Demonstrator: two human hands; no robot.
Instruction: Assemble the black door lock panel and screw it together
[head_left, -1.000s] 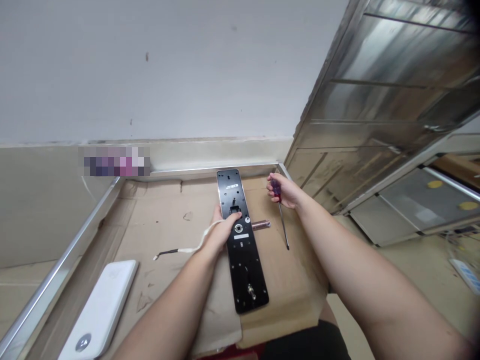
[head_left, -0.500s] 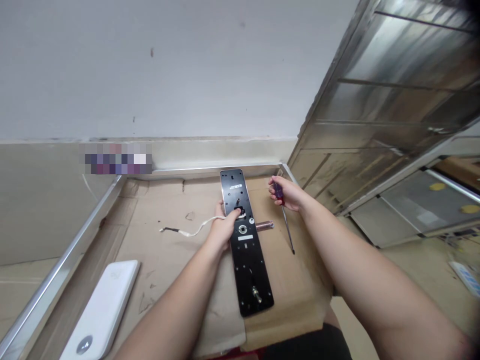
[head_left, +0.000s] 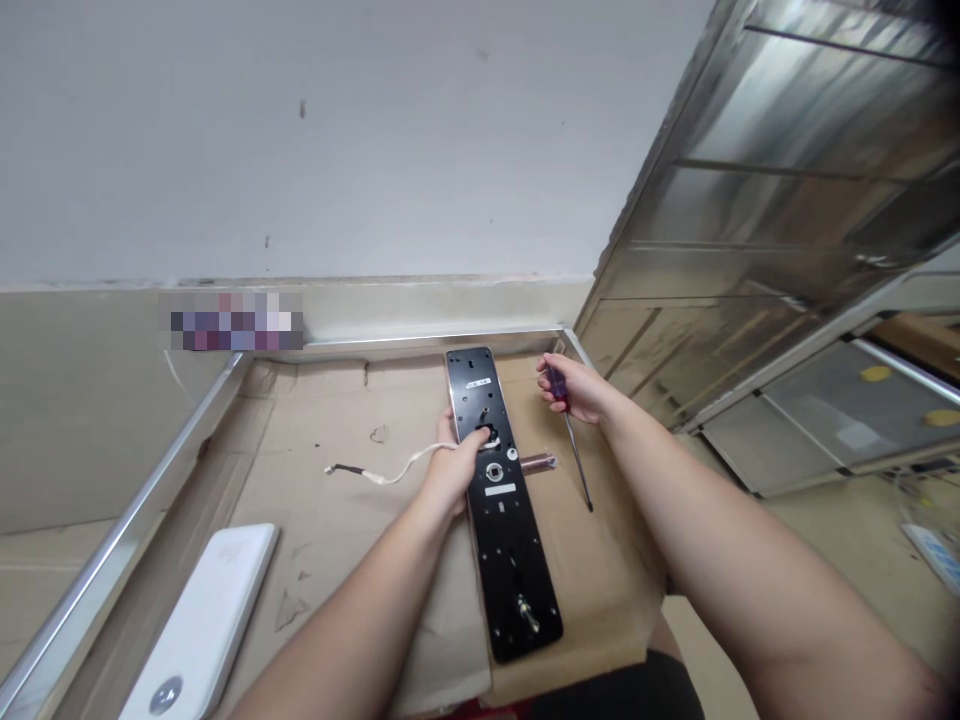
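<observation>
"Panel position?"

"Black panel (head_left: 514, 540) is lengthwise over the cardboard (head_left: 375, 400), its far end near the metal rim (head_left: 405, 342). I cannot tell whether its underside touches the cardboard."

"State of the hands?"

"Both closed. The left hand (head_left: 459, 468) grasps the panel's left edge, thumb across the exposed face beside an opening. The right hand (head_left: 579, 388), right of the panel and apart from it, is clenched around the handle of a screwdriver (head_left: 574, 446), shaft slanting down toward the wearer, tip clear of the panel."

"Attachments?"

"A white cable (head_left: 397, 474) extends left from the panel, past the left hand, ending in a dark section and a small connector. A copper-coloured bar (head_left: 538, 464) projects from beneath the panel's right edge. A threaded metal post (head_left: 528, 614) stands on the near end of its face."

"Other items?"

"One white device (head_left: 206, 615) with a round grey spot, well left of the panel, near the wearer, on the cardboard."
</observation>
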